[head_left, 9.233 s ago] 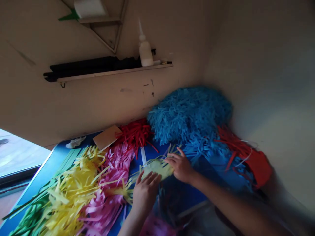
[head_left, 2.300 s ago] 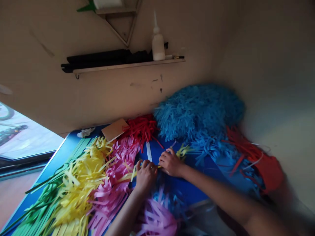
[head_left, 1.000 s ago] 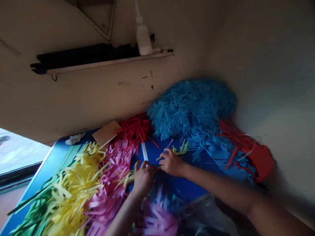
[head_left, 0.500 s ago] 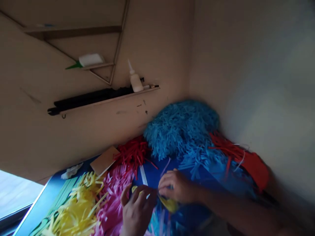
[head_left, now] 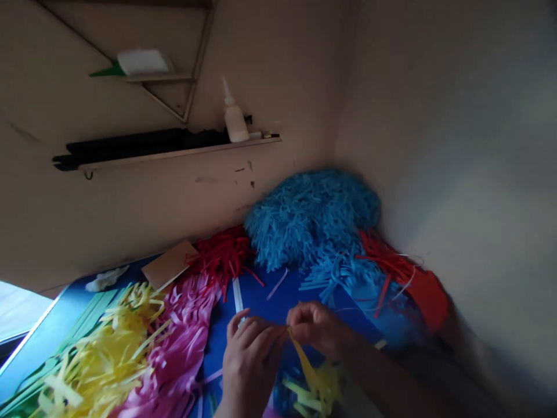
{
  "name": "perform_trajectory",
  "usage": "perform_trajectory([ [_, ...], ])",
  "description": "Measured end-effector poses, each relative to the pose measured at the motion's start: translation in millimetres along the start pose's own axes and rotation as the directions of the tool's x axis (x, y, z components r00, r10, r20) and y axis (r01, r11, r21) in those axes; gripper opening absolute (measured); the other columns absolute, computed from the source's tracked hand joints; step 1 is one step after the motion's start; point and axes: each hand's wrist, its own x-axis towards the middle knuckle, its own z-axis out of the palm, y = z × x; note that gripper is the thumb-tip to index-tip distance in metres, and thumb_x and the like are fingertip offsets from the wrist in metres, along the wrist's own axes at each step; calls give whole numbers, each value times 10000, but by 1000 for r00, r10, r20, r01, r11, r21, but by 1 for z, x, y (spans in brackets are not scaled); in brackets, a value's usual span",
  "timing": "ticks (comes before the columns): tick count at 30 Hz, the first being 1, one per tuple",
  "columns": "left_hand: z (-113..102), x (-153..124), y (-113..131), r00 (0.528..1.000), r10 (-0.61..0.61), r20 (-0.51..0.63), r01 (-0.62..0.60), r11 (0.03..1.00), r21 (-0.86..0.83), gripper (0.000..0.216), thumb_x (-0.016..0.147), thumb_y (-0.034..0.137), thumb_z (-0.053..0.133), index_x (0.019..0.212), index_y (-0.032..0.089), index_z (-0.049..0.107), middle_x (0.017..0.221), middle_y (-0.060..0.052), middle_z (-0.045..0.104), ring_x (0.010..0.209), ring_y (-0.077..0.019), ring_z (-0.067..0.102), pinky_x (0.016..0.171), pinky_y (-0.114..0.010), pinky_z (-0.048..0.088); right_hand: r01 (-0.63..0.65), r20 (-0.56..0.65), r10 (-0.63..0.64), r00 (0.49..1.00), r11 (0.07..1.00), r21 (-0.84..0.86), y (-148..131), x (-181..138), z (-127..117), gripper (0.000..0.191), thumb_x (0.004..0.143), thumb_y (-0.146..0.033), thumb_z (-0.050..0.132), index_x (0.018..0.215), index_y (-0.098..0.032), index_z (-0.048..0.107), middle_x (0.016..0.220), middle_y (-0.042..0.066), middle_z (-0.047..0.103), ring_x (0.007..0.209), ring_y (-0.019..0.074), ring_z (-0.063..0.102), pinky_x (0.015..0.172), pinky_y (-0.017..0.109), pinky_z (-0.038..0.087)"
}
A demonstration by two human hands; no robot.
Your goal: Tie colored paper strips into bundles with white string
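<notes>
Low in the middle of the view, my left hand [head_left: 255, 357] and my right hand [head_left: 317, 330] meet with their fingertips nearly touching. Both are pinched on the gathered top of a yellow fringe [head_left: 310, 371], whose cut strips hang below my right hand. Blurred blue and pink material shows beneath the hands. Left of my left hand lies a pink fringe [head_left: 180, 337], and beyond it a heap of yellow strips [head_left: 115, 354]. A thin pale purple strip [head_left: 277, 284] lies on the blue tabletop [head_left: 261, 305] past the hands.
A large blue fringed pile [head_left: 313, 215] fills the corner. Red fringe [head_left: 224, 255] and brown card [head_left: 170, 266] lie left of it; an orange-red fringed piece [head_left: 424, 296] lies right. Green strips [head_left: 87, 319] are at far left. A wall shelf [head_left: 183, 152] holds a white bottle [head_left: 236, 122].
The view has shifted, so the shelf sits higher and further left. The yellow fringe now hangs lower and shows more of its strips; both hands stay close together.
</notes>
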Motion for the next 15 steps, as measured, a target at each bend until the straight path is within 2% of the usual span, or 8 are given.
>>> perform_trajectory([
  [3, 12, -11, 4, 982, -188, 22, 190, 969, -160, 62, 886, 226, 613, 863, 240, 669, 775, 16, 723, 709, -129, 680, 879, -291, 489, 103, -59, -100, 993, 994, 45, 13, -5, 2, 348, 670, -413, 837, 643, -149, 611, 558, -54, 473, 489, 53, 355, 476, 200, 253],
  [6, 21, -21, 8, 951, -309, 19, 304, 920, -247, 80, 877, 251, 622, 857, 229, 696, 799, -11, 741, 735, -146, 705, 846, -277, 545, 144, -115, -141, 983, 989, 19, 21, -5, 2, 301, 737, -405, 795, 721, -165, 614, 572, -54, 492, 473, 56, 393, 468, 192, 283],
  [9, 25, -28, 8, 931, -365, 6, 354, 896, -267, 98, 862, 266, 637, 869, 235, 730, 816, -22, 759, 774, -165, 726, 812, -261, 573, 181, -125, -183, 975, 983, -30, 24, -5, 6, 239, 784, -385, 759, 826, -183, 639, 603, -54, 517, 465, 60, 436, 463, 187, 315],
  [13, 25, -35, 3, 922, -386, 38, 377, 868, -323, 134, 834, 275, 667, 937, 253, 750, 873, -32, 770, 835, -187, 731, 821, -269, 580, 306, -141, -323, 936, 944, -127, 26, -8, 15, 200, 786, -328, 756, 733, -173, 642, 702, -31, 537, 549, 68, 482, 517, 194, 375],
  [15, 24, -38, 0, 904, -423, 65, 413, 823, -390, 111, 823, 280, 678, 896, 253, 758, 840, -32, 764, 790, -183, 726, 758, -251, 586, 327, -147, -363, 920, 918, -224, 23, -5, 13, 202, 788, -344, 747, 729, -177, 651, 722, -20, 558, 586, 85, 507, 541, 203, 403],
])
